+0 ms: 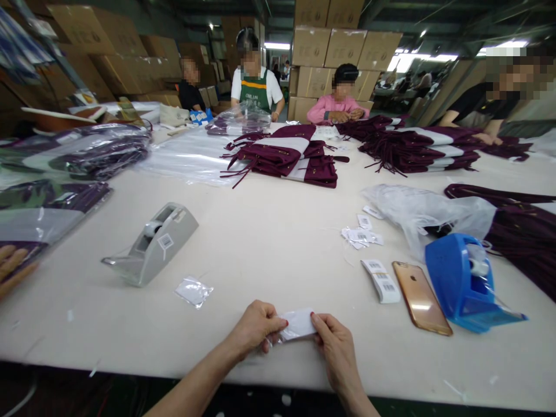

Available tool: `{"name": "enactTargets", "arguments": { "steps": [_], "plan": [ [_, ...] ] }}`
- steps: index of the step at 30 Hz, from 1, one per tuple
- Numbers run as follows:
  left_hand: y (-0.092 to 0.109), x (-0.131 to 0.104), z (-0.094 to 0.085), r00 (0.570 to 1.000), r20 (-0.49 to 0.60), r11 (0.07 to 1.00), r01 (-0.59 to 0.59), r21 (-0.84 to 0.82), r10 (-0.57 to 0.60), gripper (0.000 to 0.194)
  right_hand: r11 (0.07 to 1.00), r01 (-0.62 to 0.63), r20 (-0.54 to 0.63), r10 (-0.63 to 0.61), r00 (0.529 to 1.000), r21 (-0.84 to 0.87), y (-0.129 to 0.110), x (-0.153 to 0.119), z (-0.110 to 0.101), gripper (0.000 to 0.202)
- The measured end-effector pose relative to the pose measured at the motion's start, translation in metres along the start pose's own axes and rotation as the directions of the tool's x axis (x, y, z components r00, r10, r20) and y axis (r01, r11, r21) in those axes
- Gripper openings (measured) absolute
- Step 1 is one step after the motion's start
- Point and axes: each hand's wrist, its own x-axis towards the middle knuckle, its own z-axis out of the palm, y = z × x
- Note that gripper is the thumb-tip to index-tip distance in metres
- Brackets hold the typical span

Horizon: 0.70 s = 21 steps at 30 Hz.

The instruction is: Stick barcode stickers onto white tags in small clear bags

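White packet (299,323) is spanning your hands above the pale table's (278,243) near edge, your left hand (256,327) pinching one end, your right hand (336,344) the other. One small clear packet (194,291) is lying ahead, left. Two tape dispensers, one gray dispenser (163,243) and one blue dispenser (456,284), are flanking you; one gold phone (421,295) is lying beside the blue one. Maroon-and-gray goods (282,152) are covering the far side, where four people (257,87) are showing, cardboard boxes (309,46) rising behind.
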Motion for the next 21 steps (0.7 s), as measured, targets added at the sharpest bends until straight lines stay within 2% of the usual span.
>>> {"name": "enactTargets", "arguments": {
  "steps": [4,8,10,11,12,13,14,15,16,17,18,19,21],
  "plan": [
    [0.0,0.002,-0.005,0.996,-0.088,0.969,-0.01,0.245,0.032,0.02,0.989,0.059,-0.025,-0.063,0.998,-0.132,-0.004,0.001,-0.002,0.042],
    [0.0,-0.002,-0.003,0.972,-0.186,0.873,-0.038,0.487,0.146,0.014,0.891,0.203,-0.009,-0.226,0.974,-0.406,-0.003,0.0,0.002,0.042],
    [-0.005,-0.006,0.001,0.937,-0.231,0.787,-0.069,0.613,0.262,0.009,0.851,0.235,-0.003,-0.268,0.963,-0.47,-0.001,0.0,0.002,0.04],
    [-0.009,-0.007,0.003,0.893,-0.248,0.72,-0.113,0.684,0.376,0.011,0.838,0.244,-0.014,-0.287,0.958,-0.488,-0.002,0.002,-0.001,0.038],
    [-0.014,-0.007,0.005,0.814,-0.245,0.63,-0.179,0.756,0.526,0.013,0.819,0.256,-0.046,-0.324,0.945,-0.514,-0.004,0.005,-0.005,0.035],
    [-0.019,-0.006,0.006,0.702,-0.207,0.522,-0.269,0.809,0.682,0.015,0.784,0.275,-0.096,-0.39,0.916,-0.557,-0.007,0.01,-0.013,0.034],
    [-0.025,-0.005,0.008,0.575,-0.146,0.41,-0.362,0.837,0.805,0.017,0.73,0.29,-0.159,-0.478,0.864,-0.618,-0.012,0.017,-0.022,0.034],
    [-0.03,-0.002,0.01,0.456,-0.091,0.317,-0.448,0.836,0.885,0.02,0.661,0.284,-0.221,-0.571,0.79,-0.694,-0.018,0.024,-0.034,0.036],
    [-0.034,0.001,0.012,0.363,-0.054,0.249,-0.516,0.819,0.93,0.024,0.586,0.236,-0.27,-0.645,0.714,-0.776,-0.025,0.031,-0.047,0.039],
    [-0.038,0.004,0.014,0.305,-0.041,0.215,-0.561,0.799,0.951,0.028,0.518,0.156,-0.303,-0.689,0.658,-0.841,-0.032,0.039,-0.06,0.043],
    [-0.04,0.008,0.016,0.277,-0.05,0.211,-0.587,0.781,0.96,0.03,0.471,0.058,-0.33,-0.695,0.639,-0.88,-0.038,0.046,-0.072,0.047],
    [-0.042,0.01,0.017,0.269,-0.072,0.225,-0.599,0.768,0.961,0.032,0.44,-0.03,-0.355,-0.681,0.641,-0.897,-0.044,0.052,-0.084,0.05],
    [-0.045,0.013,0.017,0.282,-0.092,0.251,-0.604,0.756,0.955,0.032,0.417,-0.138,-0.395,-0.627,0.672,-0.898,-0.049,0.063,-0.101,0.057]
  ]
}}
